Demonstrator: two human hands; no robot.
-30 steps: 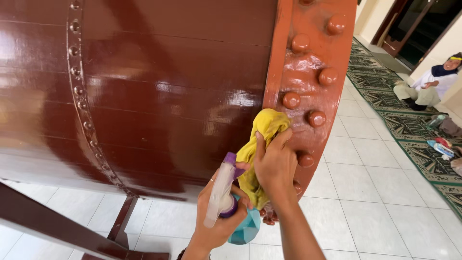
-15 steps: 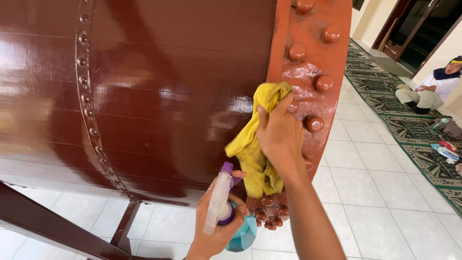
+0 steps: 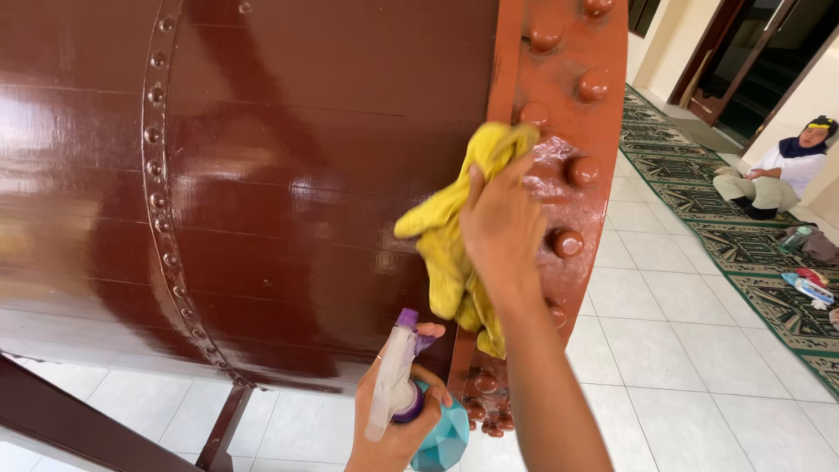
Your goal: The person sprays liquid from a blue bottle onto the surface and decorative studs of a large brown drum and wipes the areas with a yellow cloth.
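Nearest to you, your left hand point(image 3: 398, 419) is wrapped tight round a spray bottle point(image 3: 411, 411), teal body low, purple collar and pale nozzle pointing up towards the big drum point(image 3: 262, 175); one finger sits curled over the trigger, though whether it is squeezing I cannot tell

Just above it, your right hand point(image 3: 502, 223) is spread flat with the fingers closed over a yellow cloth point(image 3: 450, 253), pressing it against the drum right where the dark brown shell meets the orange-red rim band point(image 3: 568, 114). The cloth is bunched, its top corner up on the band's edge, its tail hanging down towards the bottle. The band beside your hand looks wet and glossy between its round studs point(image 3: 568, 242)

So you're in the wiping step, I'd say, with the sprayer parked and ready. The next move calls for firm pressure and care working the cloth round each stud, where liquid would gather; the lower studs near the band's bottom edge look beaded with drips

Below the drum, a dark wooden stand point(image 3: 218, 428) on white tiled floor point(image 3: 682, 350). Farther off to the right, a patterned green carpet point(image 3: 699, 192), and a person point(image 3: 778, 170) seated on it near the doorway
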